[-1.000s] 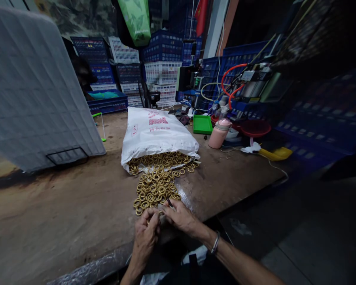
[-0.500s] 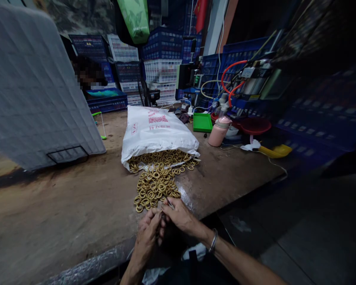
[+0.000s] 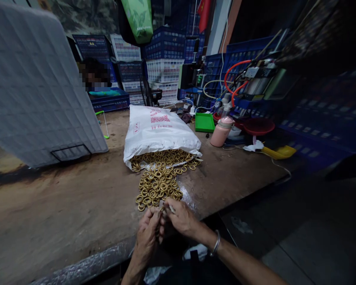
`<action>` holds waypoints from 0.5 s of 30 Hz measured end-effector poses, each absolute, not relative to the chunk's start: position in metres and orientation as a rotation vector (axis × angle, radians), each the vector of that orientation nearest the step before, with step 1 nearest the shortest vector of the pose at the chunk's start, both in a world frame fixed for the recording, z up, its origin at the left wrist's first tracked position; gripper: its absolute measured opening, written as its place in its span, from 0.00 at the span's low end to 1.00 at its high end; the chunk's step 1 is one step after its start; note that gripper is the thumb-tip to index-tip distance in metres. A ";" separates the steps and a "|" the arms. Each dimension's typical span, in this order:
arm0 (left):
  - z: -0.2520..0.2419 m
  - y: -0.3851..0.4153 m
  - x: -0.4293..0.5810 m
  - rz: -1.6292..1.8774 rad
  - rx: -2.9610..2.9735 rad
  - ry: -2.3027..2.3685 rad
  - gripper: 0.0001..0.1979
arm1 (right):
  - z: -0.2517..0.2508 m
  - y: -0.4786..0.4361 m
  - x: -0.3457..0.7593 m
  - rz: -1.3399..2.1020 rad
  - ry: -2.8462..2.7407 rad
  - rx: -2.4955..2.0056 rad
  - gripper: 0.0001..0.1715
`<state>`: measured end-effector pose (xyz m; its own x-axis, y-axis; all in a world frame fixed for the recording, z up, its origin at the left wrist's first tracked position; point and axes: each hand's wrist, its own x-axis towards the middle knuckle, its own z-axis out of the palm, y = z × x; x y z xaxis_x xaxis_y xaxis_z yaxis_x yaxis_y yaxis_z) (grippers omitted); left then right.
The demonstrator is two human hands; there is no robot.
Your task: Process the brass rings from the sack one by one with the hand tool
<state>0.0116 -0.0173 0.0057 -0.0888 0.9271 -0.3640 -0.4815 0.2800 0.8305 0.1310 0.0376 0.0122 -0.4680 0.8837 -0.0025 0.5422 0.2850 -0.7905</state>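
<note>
At the table's front edge my left hand is closed, fingertips pinched around what looks like a small gold-coloured ring, mostly covered by the fingers. My right hand meets it from the right, closed on a thin tool with a pale end; its kind is unclear. Just beyond both hands lies a heap of loose gold-coloured rings. They spill from the open mouth of a white sack with red print, lying on its side.
A large pale padded panel stands on the table at left, a person's head behind it. To the right are a green tray, a pink bottle and a red dish. Stacked crates fill the back.
The view has shifted slightly, so the scene sits a little further right. My hands stay together, and the tool in my right hand has turned a little. The person behind the panel has moved slightly.
</note>
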 end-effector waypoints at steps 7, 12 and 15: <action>0.003 -0.017 0.011 1.261 0.606 1.168 0.17 | 0.006 0.032 0.133 0.684 -2.515 -1.323 0.17; 0.005 -0.017 0.011 1.251 0.660 1.275 0.19 | 0.016 0.033 0.133 0.716 -2.556 -1.291 0.18; 0.006 -0.021 0.011 1.245 0.706 1.287 0.17 | 0.015 0.037 0.135 0.726 -2.573 -1.297 0.15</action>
